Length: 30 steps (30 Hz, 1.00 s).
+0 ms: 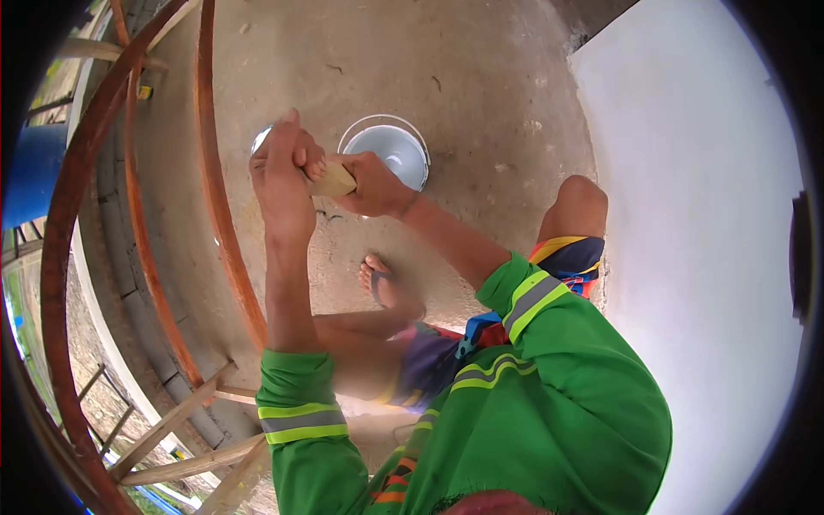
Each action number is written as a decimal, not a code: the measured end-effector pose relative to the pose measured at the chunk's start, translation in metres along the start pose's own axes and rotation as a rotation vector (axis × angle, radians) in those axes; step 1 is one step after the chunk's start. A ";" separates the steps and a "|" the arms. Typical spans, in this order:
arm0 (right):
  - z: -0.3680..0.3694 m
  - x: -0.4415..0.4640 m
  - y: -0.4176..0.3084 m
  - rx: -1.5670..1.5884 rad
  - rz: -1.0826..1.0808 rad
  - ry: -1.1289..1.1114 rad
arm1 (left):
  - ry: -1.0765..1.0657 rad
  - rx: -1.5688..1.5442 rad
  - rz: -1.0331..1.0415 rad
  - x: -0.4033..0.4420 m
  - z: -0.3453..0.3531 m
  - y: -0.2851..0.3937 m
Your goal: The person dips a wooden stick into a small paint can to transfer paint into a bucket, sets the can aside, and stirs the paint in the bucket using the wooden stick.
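My left hand point(287, 163) is closed, its fingers curled around one end of a pale yellow, flat-sided piece point(333, 180). The other end is in the grip of my right hand point(373, 184), which partly covers it. I cannot tell what the piece is made of. Just beyond my right hand stands a pale bucket point(390, 146) with a thin wire handle raised over its rim; something whitish shows inside. A small shiny white-blue thing point(260, 139) peeks out past my left hand, mostly hidden.
Brown-red metal bars point(215, 154) curve along the left, with wooden slats point(184, 425) below them. A white wall point(687, 189) rises on the right. My sandalled foot point(376, 276) and bent knee point(575, 206) are on the concrete floor point(481, 77). A blue drum-like object point(34, 172) stands outside the bars.
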State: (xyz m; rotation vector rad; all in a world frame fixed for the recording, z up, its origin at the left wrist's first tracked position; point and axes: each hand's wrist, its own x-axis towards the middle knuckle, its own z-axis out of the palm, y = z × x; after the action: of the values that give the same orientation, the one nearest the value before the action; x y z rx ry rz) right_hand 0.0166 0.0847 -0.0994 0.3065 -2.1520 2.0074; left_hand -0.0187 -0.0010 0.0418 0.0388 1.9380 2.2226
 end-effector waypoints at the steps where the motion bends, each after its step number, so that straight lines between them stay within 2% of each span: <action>1: -0.004 0.005 0.000 -0.059 -0.019 0.036 | -0.015 -0.044 -0.003 -0.001 -0.001 0.007; 2: -0.007 0.010 0.001 -0.114 -0.034 0.074 | -0.030 -0.084 -0.010 -0.004 -0.002 0.011; 3: -0.006 0.012 0.003 -0.165 -0.050 0.114 | -0.049 0.003 0.014 -0.006 -0.001 0.009; 6: 0.013 0.009 0.019 0.143 0.002 0.077 | -0.048 0.215 -0.061 -0.008 0.004 -0.005; 10: 0.000 -0.002 -0.002 -0.048 0.027 -0.002 | 0.001 -0.040 -0.049 -0.003 -0.005 0.003; 11: -0.005 0.004 -0.003 -0.091 0.003 0.037 | -0.063 -0.082 -0.004 -0.004 -0.005 0.006; 13: -0.010 0.009 0.002 -0.169 -0.026 0.113 | -0.062 0.060 -0.012 -0.008 0.004 0.006; 17: 0.018 0.002 0.025 0.164 0.008 0.092 | -0.048 0.222 -0.026 -0.006 0.004 -0.006; 20: -0.005 -0.004 0.002 0.032 0.103 -0.045 | 0.022 0.057 -0.048 -0.003 0.006 0.002; 23: -0.013 0.010 0.017 -0.139 0.000 0.073 | -0.084 0.010 -0.021 -0.003 0.005 0.003; 24: -0.008 0.011 0.023 -0.185 -0.025 0.121 | -0.071 0.078 -0.037 -0.007 0.003 -0.001; 25: 0.003 0.013 0.025 -0.090 -0.008 0.165 | -0.060 0.145 -0.033 -0.005 0.001 -0.005; 28: 0.014 0.004 0.013 0.138 0.027 0.012 | 0.008 0.159 -0.002 0.001 -0.001 -0.002; 29: 0.009 -0.001 0.010 0.116 0.063 -0.072 | 0.040 0.138 -0.003 -0.002 -0.004 -0.001; 30: 0.000 0.001 0.005 0.024 0.031 -0.045 | 0.010 0.090 -0.002 -0.002 -0.003 0.003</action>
State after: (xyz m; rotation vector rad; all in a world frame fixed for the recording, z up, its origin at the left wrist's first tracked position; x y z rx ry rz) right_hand 0.0141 0.0852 -0.1040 0.3270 -2.1731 2.0635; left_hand -0.0171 -0.0045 0.0449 0.0387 2.0411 2.1364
